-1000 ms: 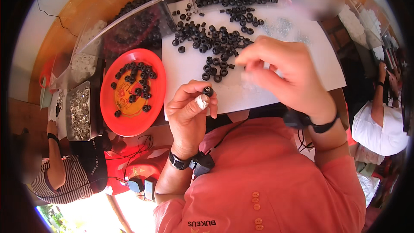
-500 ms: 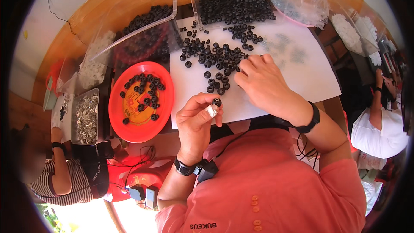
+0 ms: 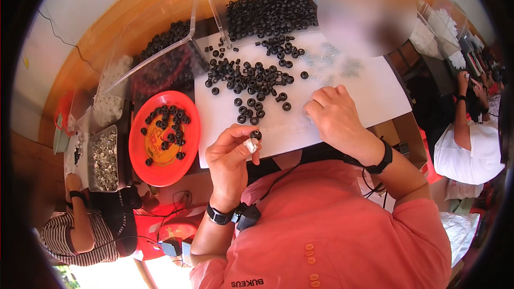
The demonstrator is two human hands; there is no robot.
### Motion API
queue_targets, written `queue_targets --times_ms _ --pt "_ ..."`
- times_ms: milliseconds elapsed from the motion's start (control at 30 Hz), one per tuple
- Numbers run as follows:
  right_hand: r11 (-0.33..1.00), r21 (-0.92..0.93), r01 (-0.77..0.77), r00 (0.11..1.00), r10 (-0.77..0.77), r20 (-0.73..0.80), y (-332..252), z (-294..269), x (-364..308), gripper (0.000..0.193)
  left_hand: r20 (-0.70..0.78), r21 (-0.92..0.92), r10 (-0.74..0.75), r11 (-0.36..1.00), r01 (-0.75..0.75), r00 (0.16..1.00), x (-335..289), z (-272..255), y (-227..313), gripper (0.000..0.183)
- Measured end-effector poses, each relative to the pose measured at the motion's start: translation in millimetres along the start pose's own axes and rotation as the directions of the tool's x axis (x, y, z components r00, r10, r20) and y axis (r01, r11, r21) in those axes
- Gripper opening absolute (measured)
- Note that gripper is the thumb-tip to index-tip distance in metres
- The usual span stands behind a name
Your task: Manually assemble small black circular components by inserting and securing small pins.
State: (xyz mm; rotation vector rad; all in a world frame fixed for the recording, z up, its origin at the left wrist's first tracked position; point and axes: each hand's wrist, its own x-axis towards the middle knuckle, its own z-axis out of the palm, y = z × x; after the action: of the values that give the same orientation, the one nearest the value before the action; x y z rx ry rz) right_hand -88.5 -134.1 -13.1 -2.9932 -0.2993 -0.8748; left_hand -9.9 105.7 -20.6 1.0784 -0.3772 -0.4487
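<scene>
My left hand (image 3: pixel 227 155) is raised at the near edge of a white board (image 3: pixel 369 91), pinching a small black round part with a hole (image 3: pixel 256 135). A small white piece (image 3: pixel 250 145) shows at the thumb tip; whether it is a wrap or a part I cannot tell. On the board, my right hand (image 3: pixel 337 115) rests with its fingers curled together, and anything between the fingertips is too small to make out. Beyond and between both hands lie loose black round parts (image 3: pixel 249 77). Small clear coil-like pieces (image 3: pixel 321 64) are scattered past my right hand.
A red plate (image 3: pixel 136 163) with several black parts stands to the left. Clear bins of black parts (image 3: pixel 270 10) line the back. Further left is a tray of metal pieces (image 3: pixel 105 155). Co-workers sit at the left (image 3: pixel 80 230) and right (image 3: pixel 466 150).
My right hand has moved away from the black parts, rightward and nearer to me. The left hand still holds its part. The whole view has shifted slightly.
</scene>
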Motion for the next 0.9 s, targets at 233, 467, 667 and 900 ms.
queue_targets --times_ms 233,467,667,900 --pt "0.989 0.073 -0.127 0.991 0.13 -0.04 -5 4 -6 0.008 0.095 -0.087 -0.067 0.993 0.075 0.993 13 22 -1 0.021" --pt "0.97 0.175 -0.167 0.983 0.176 -0.041 -3 3 -7 0.014 0.159 -0.182 -0.175 0.962 0.203 0.972 18 26 -21 0.022" --pt "0.748 0.632 -0.204 0.963 0.271 -0.01 -5 -9 10 0.018 0.149 -0.171 -0.188 0.962 0.213 0.971 17 26 -20 0.022" --pt "0.676 0.72 -0.155 0.969 0.245 -0.021 -19 -12 26 0.017 0.129 -0.109 -0.207 0.969 0.221 0.97 16 29 -20 0.022"
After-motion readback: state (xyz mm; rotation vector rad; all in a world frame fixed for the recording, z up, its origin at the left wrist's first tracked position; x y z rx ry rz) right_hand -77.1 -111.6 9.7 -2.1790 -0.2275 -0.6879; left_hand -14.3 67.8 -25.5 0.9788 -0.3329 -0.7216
